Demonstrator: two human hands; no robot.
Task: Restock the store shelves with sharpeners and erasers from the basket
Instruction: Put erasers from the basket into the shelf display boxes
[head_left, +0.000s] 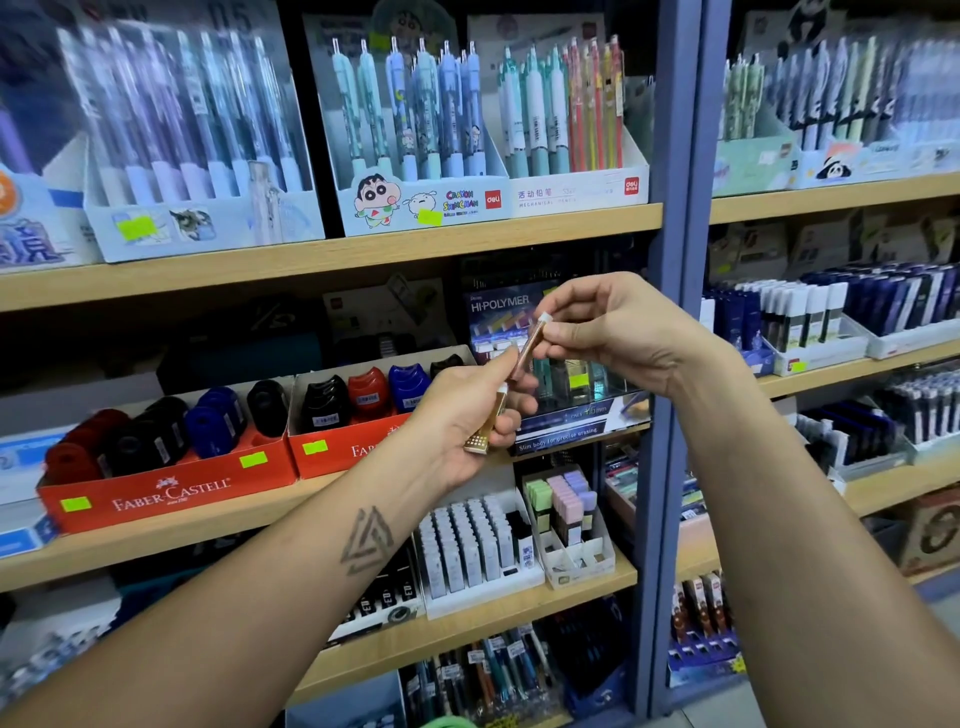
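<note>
The right hand (618, 332) is raised in front of the middle shelf, its thumb and fingertips pinching the white-capped upper end of a slim brown stick eraser (527, 349) that slants down to the left. The left hand (470, 421) sits just below and to the left, its thumb and forefinger touching the lower end of that same stick, while its curled lower fingers grip a second eraser (485, 423), a gold-patterned one with a white end, against the palm. The left forearm carries a triangular tattoo (366, 540). Directly behind the hands, at the right end of the middle shelf (156, 535), stands a dark display box marked Hi-Polymer (511, 332), its front lip printed with a line about a slim body for precise erasing. To the left along that shelf's front edge sit two red Faber-Castell trays (171, 493) filled with red, black and blue sharpeners (213, 423). On the shelf below, near its right end, a white rack of small white boxes (467, 545) stands beside a clear holder of pastel erasers (563, 506). The top shelf holds boxes of pens (415, 119) in blue and pastel colours. A blue upright post (675, 312) divides this bay from the shelves on the right.
</note>
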